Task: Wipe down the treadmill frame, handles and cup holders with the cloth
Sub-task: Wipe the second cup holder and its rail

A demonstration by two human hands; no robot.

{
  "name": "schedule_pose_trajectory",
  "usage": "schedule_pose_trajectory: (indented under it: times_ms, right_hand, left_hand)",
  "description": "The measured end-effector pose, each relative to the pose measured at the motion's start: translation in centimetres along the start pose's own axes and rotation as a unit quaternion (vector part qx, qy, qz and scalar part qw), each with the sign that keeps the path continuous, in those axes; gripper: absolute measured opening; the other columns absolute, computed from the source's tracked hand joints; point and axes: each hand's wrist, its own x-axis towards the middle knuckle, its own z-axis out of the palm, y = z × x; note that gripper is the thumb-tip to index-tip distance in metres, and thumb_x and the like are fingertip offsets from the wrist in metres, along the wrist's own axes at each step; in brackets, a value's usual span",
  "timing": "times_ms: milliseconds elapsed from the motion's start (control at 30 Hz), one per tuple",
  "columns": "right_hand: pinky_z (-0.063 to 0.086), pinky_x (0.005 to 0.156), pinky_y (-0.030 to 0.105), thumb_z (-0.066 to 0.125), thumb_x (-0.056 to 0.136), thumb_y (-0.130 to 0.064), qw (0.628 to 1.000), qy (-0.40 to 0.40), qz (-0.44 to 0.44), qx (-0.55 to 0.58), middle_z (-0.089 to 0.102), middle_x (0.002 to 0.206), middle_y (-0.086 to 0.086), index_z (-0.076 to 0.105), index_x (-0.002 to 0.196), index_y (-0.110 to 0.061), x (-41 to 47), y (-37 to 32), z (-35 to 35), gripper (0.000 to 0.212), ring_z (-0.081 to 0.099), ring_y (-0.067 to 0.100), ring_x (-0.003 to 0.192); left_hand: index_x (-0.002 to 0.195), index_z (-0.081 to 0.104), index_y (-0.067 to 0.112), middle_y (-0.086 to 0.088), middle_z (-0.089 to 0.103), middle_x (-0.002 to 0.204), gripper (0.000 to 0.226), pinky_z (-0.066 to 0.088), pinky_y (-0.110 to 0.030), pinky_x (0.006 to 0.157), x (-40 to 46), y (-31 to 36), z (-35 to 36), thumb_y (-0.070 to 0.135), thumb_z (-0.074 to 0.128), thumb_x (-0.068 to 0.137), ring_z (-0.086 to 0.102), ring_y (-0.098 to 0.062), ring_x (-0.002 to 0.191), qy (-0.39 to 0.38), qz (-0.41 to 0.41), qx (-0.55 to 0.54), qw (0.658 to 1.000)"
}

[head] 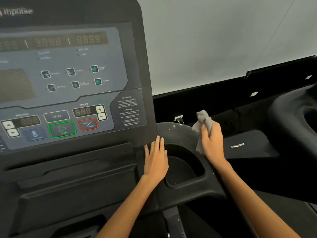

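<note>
Cloth: a grey cloth [204,124] is bunched up and held over the outer rim of the cup holder [183,162], at about 3 o'clock from the console's lower corner; one end sticks up, another hangs below the fist.

Cup holder: a dark moulded well, set at 4 o'clock from the console panel [68,83]; pale specks are seen on its rounded rim at 12 o'clock of the well, so that rim is judged not yet fully wiped (the inside of the well is too dark for its cleanliness to be told).

Progress: the wipe is judged to be at the right-side cup holder; whether frame and handles are done cannot be told, and little of either is seen. A second cup holder [308,115] at far right belongs to a neighbouring machine.

Right hand: the right hand [212,143] is curled tightly round the cloth, thumb and fingers closed on it, knuckles resting at the well's 2 o'clock rim.

Left hand: the left hand [156,158] is laid flat, fingers straight and together, nothing held; it is pressed on the housing between panel and well, at the well's 9 o'clock.

Surroundings: START and STOP keys are seen on the panel; a pale wall [223,40] stands behind at 1 o'clock.
</note>
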Motion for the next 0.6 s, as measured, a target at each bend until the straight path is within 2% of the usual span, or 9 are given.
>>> schedule_pose_trajectory:
  times_ms: [67, 100, 167, 233, 300, 467, 600]
  right_hand:
    - [0.037, 0.105, 0.035, 0.039, 0.098, -0.031, 0.987, -0.082, -0.03, -0.134, 0.055, 0.123, 0.009, 0.055, 0.122, -0.005, -0.1, 2.7, 1.0, 0.038, 0.049, 0.018, 0.12]
    - [0.028, 0.111, 0.046, 0.035, 0.098, -0.037, 0.967, -0.114, -0.039, -0.225, 0.051, 0.135, 0.011, 0.051, 0.132, -0.006, -0.5, 4.0, 1.7, 0.049, 0.041, 0.028, 0.132]
    - [0.018, 0.114, 0.054, 0.027, 0.096, -0.048, 0.918, -0.142, -0.075, -0.363, 0.042, 0.148, 0.012, 0.042, 0.142, -0.006, -1.3, 5.5, 3.0, 0.064, 0.028, 0.034, 0.142]
    - [0.021, 0.114, 0.056, 0.024, 0.095, -0.052, 0.902, -0.145, -0.082, -0.399, 0.043, 0.147, 0.014, 0.041, 0.143, -0.005, -1.2, 5.6, 3.8, 0.069, 0.03, 0.035, 0.141]
    - [0.027, 0.113, 0.056, 0.023, 0.095, -0.053, 0.897, -0.145, -0.083, -0.41, 0.046, 0.144, 0.015, 0.042, 0.142, -0.004, -0.3, 5.4, 4.4, 0.07, 0.036, 0.036, 0.137]
    - [0.035, 0.108, 0.051, 0.023, 0.095, -0.057, 0.895, -0.164, -0.11, -0.401, 0.055, 0.133, 0.014, 0.046, 0.139, -0.006, 1.5, 4.1, 6.6, 0.071, 0.048, 0.033, 0.124]
    - [0.037, 0.103, 0.046, 0.021, 0.096, -0.056, 0.897, -0.18, -0.149, -0.376, 0.061, 0.125, 0.01, 0.049, 0.137, -0.01, 2.8, 2.9, 8.7, 0.068, 0.053, 0.029, 0.117]
  left_hand:
    - [0.146, 0.031, 0.009, -0.011, 0.031, 0.152, 0.049, 0.019, -0.059, 0.11, 0.4, 0.0, 0.4, 0.024, 0.041, 0.1, 0.031, -0.025, 0.14, 0.007, -0.028, 0.022, 0.999]
    - [0.142, 0.04, 0.01, -0.011, 0.041, 0.146, 0.047, 0.026, -0.063, 0.105, 0.4, -0.1, 0.7, 0.025, 0.047, 0.097, 0.041, -0.026, 0.134, 0.014, -0.033, 0.037, 0.999]
    - [0.137, 0.048, 0.013, -0.009, 0.05, 0.139, 0.044, 0.033, -0.063, 0.1, 0.1, -0.3, 1.3, 0.028, 0.044, 0.096, 0.049, -0.026, 0.127, 0.032, -0.031, 0.069, 0.997]
    - [0.136, 0.049, 0.014, -0.008, 0.053, 0.137, 0.049, 0.033, -0.061, 0.1, -0.1, -0.4, 1.4, 0.032, 0.029, 0.095, 0.05, -0.026, 0.126, 0.038, -0.028, 0.077, 0.996]
    - [0.135, 0.05, 0.013, -0.008, 0.054, 0.136, 0.052, 0.034, -0.059, 0.101, -0.2, -0.5, 1.7, 0.032, 0.025, 0.093, 0.05, -0.026, 0.126, 0.054, -0.021, 0.08, 0.995]
    - [0.132, 0.051, 0.003, -0.013, 0.056, 0.132, 0.051, 0.042, -0.045, 0.102, -0.6, -0.5, 2.1, 0.026, 0.029, 0.092, 0.052, -0.027, 0.125, 0.076, 0.009, 0.051, 0.996]
    - [0.132, 0.049, -0.002, -0.017, 0.053, 0.135, 0.046, 0.045, -0.04, 0.101, -1.4, -0.4, 2.6, 0.018, 0.044, 0.091, 0.051, -0.027, 0.125, 0.093, 0.021, 0.035, 0.995]
